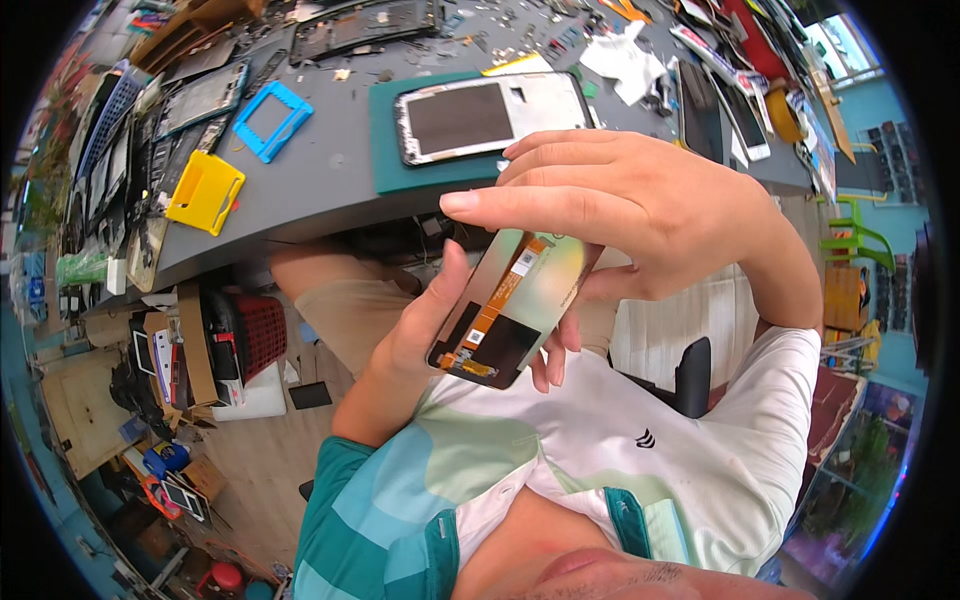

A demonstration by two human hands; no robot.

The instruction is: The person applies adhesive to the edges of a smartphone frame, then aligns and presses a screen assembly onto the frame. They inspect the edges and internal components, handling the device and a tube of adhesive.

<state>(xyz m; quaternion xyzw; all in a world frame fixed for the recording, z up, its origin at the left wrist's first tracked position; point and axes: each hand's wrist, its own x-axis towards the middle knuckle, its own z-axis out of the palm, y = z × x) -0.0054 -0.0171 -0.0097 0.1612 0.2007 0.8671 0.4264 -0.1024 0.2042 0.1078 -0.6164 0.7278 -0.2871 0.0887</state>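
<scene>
My left hand (405, 335) grips a phone screen panel (530, 290) from beneath, thumb along its left edge and fingertips showing past its right side. The panel is tilted, with an orange ribbon cable (505, 290) and a black lower section on the face turned up. My right hand (650, 215) is curled over the panel's upper end and holds it, hiding that end. Beyond my hands, a phone body (548, 100) with a dark rectangle and pale metal lies on a teal mat (390, 178) on the grey desk (300, 200).
Blue (290, 100) and yellow (205, 190) plastic holders sit left of the mat. Piles of phone parts (200, 95) fill the desk's left. More phones (745, 120) and scraps lie at right. Below are a red basket (260, 335) and cardboard boxes; a green chair (855, 235) stands at right.
</scene>
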